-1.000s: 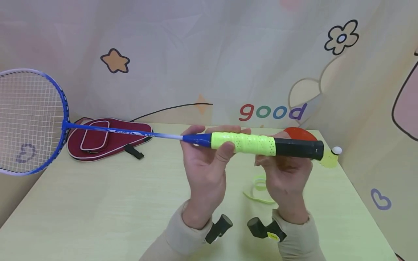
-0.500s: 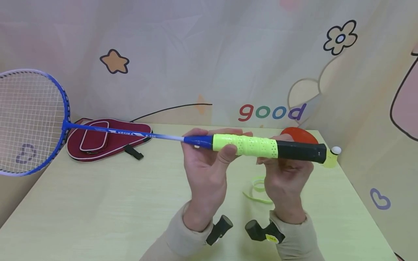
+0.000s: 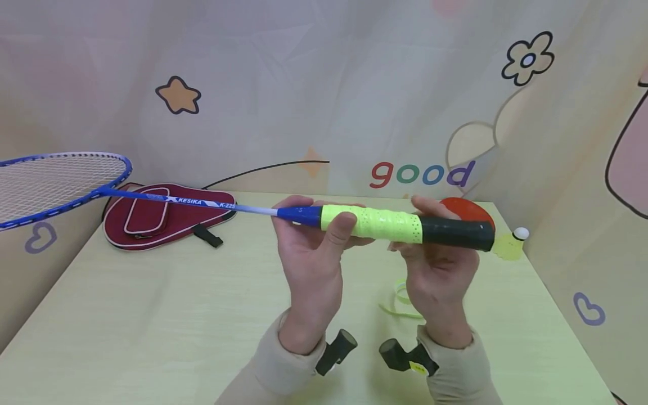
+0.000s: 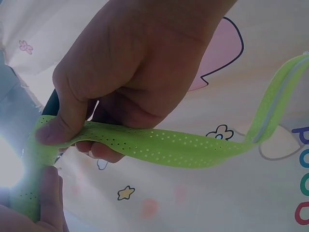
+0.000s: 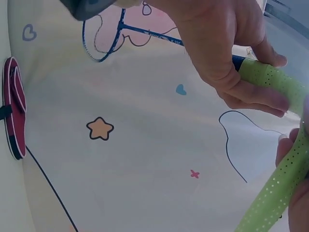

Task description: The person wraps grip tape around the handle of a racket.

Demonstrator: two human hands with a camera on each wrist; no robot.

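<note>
A blue and white racket (image 3: 194, 202) lies level across the head view, its handle covered by yellow-green perforated wrap (image 3: 379, 223) nearer the shaft and black (image 3: 455, 232) at the butt. My left hand (image 3: 314, 275) grips the wrapped part beside the blue cone, thumb in front, fingers behind. At the black part is my right hand (image 3: 440, 281), a finger raised behind it. The left wrist view shows that right hand (image 4: 130, 63) pinching the loose perforated strip (image 4: 183, 150) against the handle. In the right wrist view the strip (image 5: 275, 193) slants down from the handle.
A dark red racket bag (image 3: 202, 219) with a black strap lies at the table's back left. Back right are a red round object (image 3: 467, 210) and a yellow shuttlecock (image 3: 508, 246). A thin green curl (image 3: 402, 292) shows below the right hand. A printed curtain stands behind.
The racket has rolled, so its head looks much flatter and narrower. The handle and both hands have shifted slightly left, and a right finger now extends above the handle.
</note>
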